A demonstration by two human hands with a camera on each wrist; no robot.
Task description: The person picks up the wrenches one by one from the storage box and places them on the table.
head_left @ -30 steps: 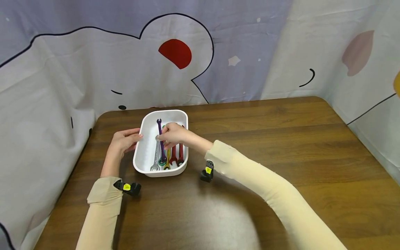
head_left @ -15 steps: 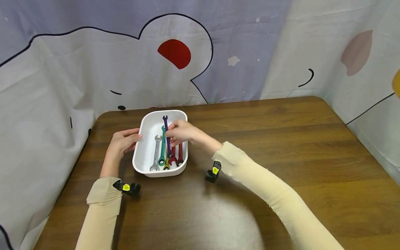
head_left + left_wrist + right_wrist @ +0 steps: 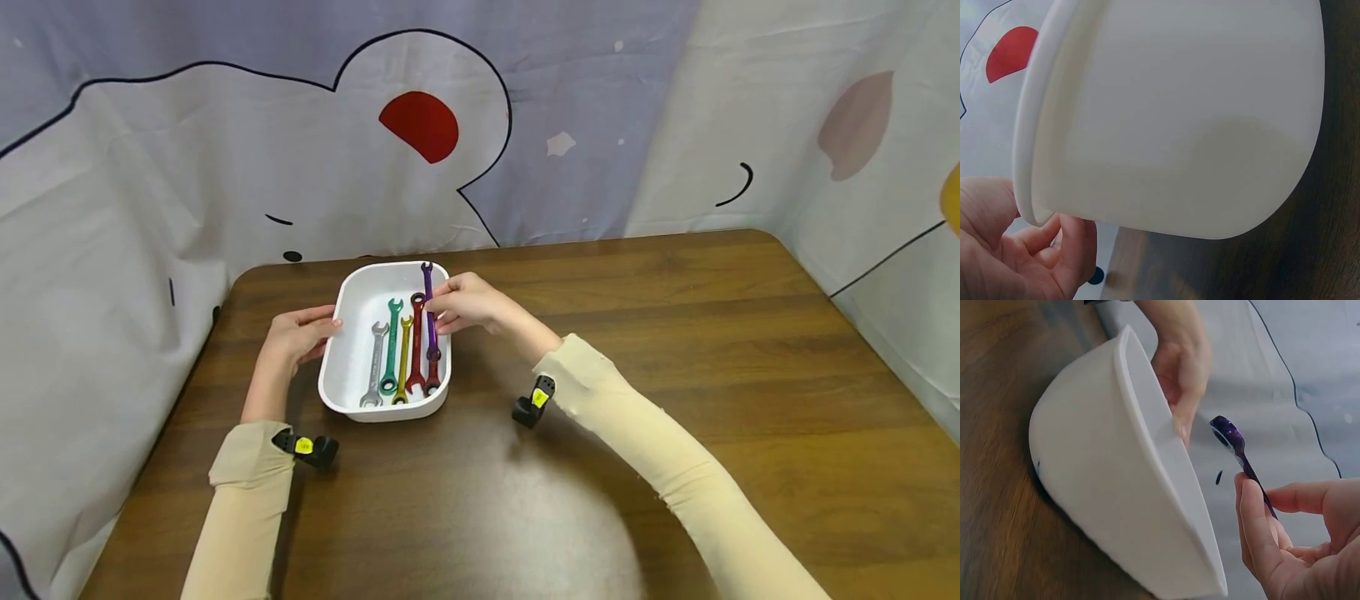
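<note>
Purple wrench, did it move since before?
Yes. In the head view, the purple wrench, pinched by the right hand, moved rightward across the unmoved white bin, now over its right side.

1. L arm (image 3: 238,517): extended fwd, wrist bent sl. inward.
2. L hand (image 3: 298,338): gripping, thumb opp. fingers.
3. R arm (image 3: 637,429): angled fwd + inward, sl. bend.
4. R hand (image 3: 471,302): pinching btwn thumb + fingertips.
</note>
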